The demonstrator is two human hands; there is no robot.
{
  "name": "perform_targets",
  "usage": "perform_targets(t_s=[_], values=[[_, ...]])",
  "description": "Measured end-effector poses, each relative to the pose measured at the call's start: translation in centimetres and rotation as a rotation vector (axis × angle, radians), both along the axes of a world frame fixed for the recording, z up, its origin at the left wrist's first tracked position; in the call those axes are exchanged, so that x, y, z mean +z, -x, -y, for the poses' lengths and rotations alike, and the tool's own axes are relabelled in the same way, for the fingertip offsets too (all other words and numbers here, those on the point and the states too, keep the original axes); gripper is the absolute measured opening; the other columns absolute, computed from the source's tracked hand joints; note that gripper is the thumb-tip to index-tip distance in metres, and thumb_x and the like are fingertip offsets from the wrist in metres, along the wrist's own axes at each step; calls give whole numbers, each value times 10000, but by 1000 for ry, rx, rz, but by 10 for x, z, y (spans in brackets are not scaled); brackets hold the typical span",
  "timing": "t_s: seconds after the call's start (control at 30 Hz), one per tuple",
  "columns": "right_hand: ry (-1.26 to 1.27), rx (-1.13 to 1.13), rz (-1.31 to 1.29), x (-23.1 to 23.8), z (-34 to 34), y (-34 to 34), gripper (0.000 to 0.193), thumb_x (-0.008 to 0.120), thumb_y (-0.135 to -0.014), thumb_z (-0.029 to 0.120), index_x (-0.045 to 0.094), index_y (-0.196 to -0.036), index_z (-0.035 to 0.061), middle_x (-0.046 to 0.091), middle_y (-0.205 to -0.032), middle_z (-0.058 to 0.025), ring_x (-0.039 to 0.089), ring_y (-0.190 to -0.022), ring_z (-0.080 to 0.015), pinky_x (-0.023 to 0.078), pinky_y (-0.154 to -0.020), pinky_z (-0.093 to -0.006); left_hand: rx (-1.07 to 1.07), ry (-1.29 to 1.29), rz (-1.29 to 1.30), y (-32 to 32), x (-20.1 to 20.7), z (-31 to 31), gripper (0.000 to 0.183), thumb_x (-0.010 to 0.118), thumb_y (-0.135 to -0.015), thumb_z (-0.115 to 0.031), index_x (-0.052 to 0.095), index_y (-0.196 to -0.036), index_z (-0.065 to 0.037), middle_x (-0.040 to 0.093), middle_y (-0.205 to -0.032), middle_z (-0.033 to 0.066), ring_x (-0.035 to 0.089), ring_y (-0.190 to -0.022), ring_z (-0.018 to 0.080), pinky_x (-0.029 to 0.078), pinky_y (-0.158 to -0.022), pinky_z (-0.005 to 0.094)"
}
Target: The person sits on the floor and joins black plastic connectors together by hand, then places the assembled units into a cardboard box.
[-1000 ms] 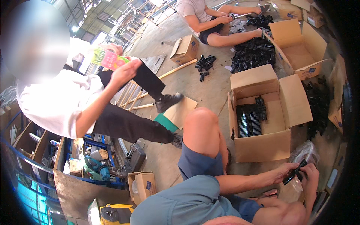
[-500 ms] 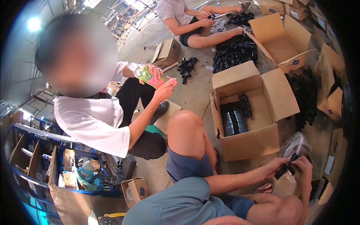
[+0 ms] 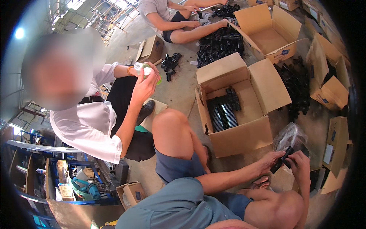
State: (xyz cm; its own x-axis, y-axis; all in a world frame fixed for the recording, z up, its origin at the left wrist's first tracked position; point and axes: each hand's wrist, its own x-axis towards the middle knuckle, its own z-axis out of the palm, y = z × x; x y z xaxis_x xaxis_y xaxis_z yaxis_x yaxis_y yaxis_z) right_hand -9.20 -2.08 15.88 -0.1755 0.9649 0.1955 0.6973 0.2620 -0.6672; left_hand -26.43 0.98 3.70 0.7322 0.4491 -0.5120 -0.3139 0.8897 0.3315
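At the lower right, both my hands hold a small black tubular pipe fitting [image 3: 282, 160]. The fingers of my left hand [image 3: 272, 160] grip it from the left side. From the other side, my right hand [image 3: 300, 163] pinches its stubby side branch, fingers bent inward. Just beyond my hands lies a crumpled clear plastic bag [image 3: 289, 134]. Farther off stands an open cardboard box [image 3: 242, 141], with a tight row of shiny black pieces [image 3: 222, 114] inside and more black fittings [image 3: 232, 98] beside the row.
A person in a white shirt [image 3: 85, 128] sits at left holding a clear bottle [image 3: 144, 70]. Another person [image 3: 158, 17] sits beyond, by a black fitting pile [image 3: 219, 45]. More open boxes [image 3: 267, 32] stand far right. A blue-framed shelf [image 3: 42, 149] holds tools at left.
My view has swung, so the scene sits farther left. The fitting has turned between my fingers and points more upright. The person at left has tilted the bottle, its top now facing me.
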Motion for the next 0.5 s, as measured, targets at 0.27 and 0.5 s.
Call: perform_targets(t_s=[0.27,0.5], values=[[-72,5,-72,-9,2,1,194,785,-780,-35,690,-933,37,613,-841,-102,631,-720,-227,500,-581,-319,29,44,46,-4,1,3,276,657,-979,-375,710,-1039,-111,695,-856,14,622,-697,119,493,-629,259],[-78,-19,-87,-25,12,-3,247,789,-754,-47,693,-959,50,634,-863,-110,642,-739,-265,518,-618,-347,25,62,20,-1,2,5,284,661,-975,-371,702,-1050,-101,698,-853,22,635,-689,128,514,-632,262]])
